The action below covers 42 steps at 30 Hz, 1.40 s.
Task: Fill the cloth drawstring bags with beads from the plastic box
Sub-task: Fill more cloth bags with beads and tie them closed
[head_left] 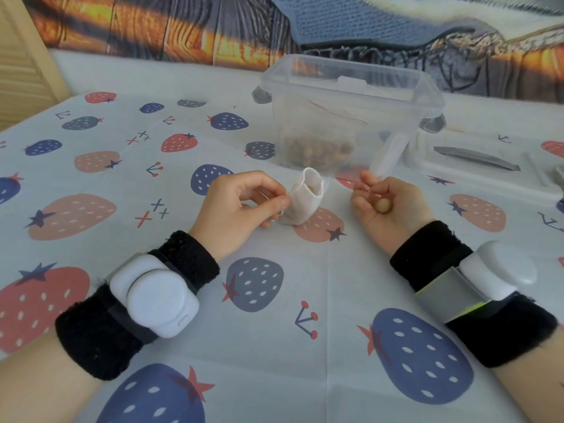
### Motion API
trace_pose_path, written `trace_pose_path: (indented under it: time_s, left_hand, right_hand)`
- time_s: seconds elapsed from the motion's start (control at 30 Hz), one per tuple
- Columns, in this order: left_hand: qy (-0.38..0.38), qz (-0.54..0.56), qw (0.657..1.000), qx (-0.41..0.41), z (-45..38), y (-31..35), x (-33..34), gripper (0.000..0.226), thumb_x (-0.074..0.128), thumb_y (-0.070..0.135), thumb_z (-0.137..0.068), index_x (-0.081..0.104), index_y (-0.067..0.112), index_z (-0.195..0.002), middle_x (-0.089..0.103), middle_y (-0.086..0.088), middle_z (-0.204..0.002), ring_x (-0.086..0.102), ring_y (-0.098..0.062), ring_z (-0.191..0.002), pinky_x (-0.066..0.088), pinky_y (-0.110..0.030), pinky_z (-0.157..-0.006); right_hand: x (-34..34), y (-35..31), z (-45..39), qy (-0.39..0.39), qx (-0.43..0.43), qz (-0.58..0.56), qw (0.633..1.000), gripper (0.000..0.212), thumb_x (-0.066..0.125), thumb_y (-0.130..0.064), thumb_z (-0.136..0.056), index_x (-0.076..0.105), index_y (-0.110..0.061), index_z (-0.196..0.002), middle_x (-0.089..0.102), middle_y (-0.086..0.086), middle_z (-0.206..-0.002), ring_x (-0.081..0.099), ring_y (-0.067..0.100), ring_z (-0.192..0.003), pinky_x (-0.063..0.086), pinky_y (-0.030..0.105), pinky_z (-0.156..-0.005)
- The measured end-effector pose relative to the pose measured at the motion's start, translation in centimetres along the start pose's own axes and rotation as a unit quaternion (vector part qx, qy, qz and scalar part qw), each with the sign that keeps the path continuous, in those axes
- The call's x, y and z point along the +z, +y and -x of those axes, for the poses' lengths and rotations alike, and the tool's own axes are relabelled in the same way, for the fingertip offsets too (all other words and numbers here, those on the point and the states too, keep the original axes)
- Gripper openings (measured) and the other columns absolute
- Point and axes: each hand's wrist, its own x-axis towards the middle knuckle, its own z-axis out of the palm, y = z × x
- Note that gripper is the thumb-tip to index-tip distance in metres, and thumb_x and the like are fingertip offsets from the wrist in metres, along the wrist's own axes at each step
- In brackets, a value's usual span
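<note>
Cloth bag (305, 199) pinched by left fingers (279, 201) | bead (383, 206) in right hand (387, 206)

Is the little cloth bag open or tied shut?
Open. The cloth bag has a round, gaping mouth with a bead showing inside, and the left hand pinches its edge.

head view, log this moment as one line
left hand pinches bag open | right hand holds bead | box behind
</note>
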Motion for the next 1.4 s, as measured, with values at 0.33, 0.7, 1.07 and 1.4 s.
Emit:
trace_pose_path:
  time_s: [0.33,0.7,1.07,1.4]
  left_hand:
    - [0.008,-0.008,1.000,-0.001,0.0,-0.1,0.1,0.010,0.068,0.005,-0.083,0.067,0.014,-0.078,0.066,0.004,-0.068,0.062,-0.016,-0.064,0.055,-0.033,-0.055]
    - [-0.001,-0.013,1.000,0.002,0.1,0.1,0.0,0.010,0.068,0.006,-0.083,0.067,0.014,-0.077,0.064,0.006,-0.068,0.061,-0.015,-0.061,0.054,-0.031,-0.054]
    - [-0.008,-0.022,1.000,0.005,0.2,0.4,0.2,0.012,0.069,0.007,-0.082,0.066,0.016,-0.075,0.063,0.009,-0.065,0.060,-0.014,-0.059,0.053,-0.031,-0.053]
    - [-0.006,-0.022,1.000,0.009,0.2,0.2,0.1,0.012,0.068,0.006,-0.083,0.067,0.015,-0.077,0.063,0.009,-0.066,0.060,-0.014,-0.060,0.052,-0.030,-0.053]
  right_hand:
    - [0.2,0.6,0.1,-0.072,-0.046,0.093,0.992,0.027,0.034,-0.015,-0.101,0.050,-0.005,-0.082,0.048,-0.001,-0.050,0.041,0.007,-0.037,0.035,0.017,-0.034]
    - [1.1,2.8,2.3,-0.132,-0.326,0.381,0.855,0.028,0.041,-0.025,-0.092,0.041,-0.017,-0.066,0.038,-0.015,-0.051,0.030,0.005,-0.048,0.028,0.014,-0.047]
    - [1.0,3.0,2.9,-0.193,-0.409,0.462,0.763,0.021,0.059,-0.013,-0.087,0.063,-0.024,-0.104,0.026,-0.006,-0.055,0.027,0.003,-0.049,0.027,0.009,-0.053]
    - [0.8,2.5,1.4,-0.140,-0.274,0.336,0.890,0.029,0.033,0.011,-0.074,0.049,-0.010,-0.086,0.043,0.003,-0.073,0.042,0.007,-0.054,0.036,0.018,-0.049]
